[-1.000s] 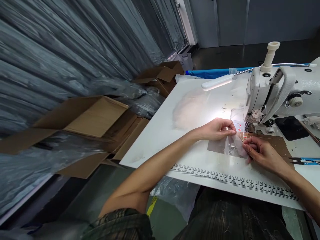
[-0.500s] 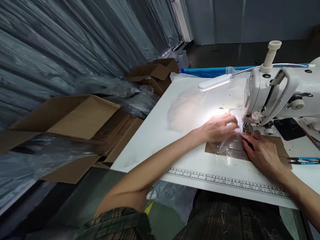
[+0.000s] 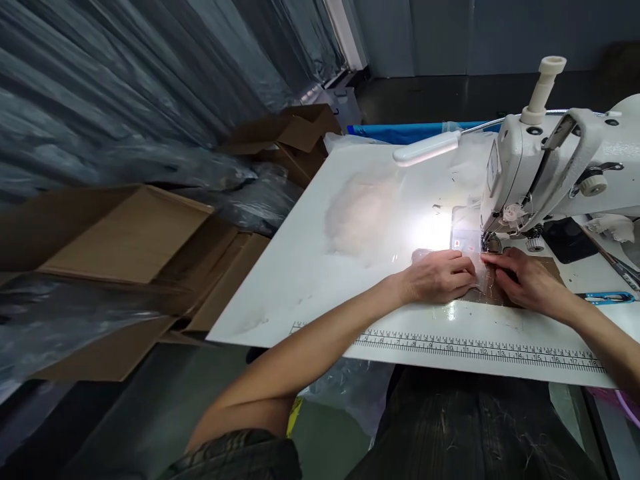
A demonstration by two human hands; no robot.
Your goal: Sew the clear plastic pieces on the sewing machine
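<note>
Two bare hands lie close together on the bench, just on the near side of the foot of a white sewing machine. Between them is a sheer piece, pale with small red spots, which runs up to the left side of the foot.

The left hand rests on the near part of the piece, its fingers bent and pressed together; whether they pinch it cannot be told. The right hand lies palm down over a brown sheet, its index finger stretched toward the piece's edge just below the foot and its thumb tucked in beneath. Its fingers seem to touch that edge, though I cannot tell whether they grip it.

A slim white lamp hangs on a bendy stem, and bright light falls on the bench left of the piece. Along the near edge runs a printed ruler, partly covered by the left forearm. Blue snips lie right of the right hand, and a dark flat thing lies beyond it, beside the machine.

Well off to the left stand an open carton and, farther back, a second carton, with clear plastic between them and a grey curtain behind.
</note>
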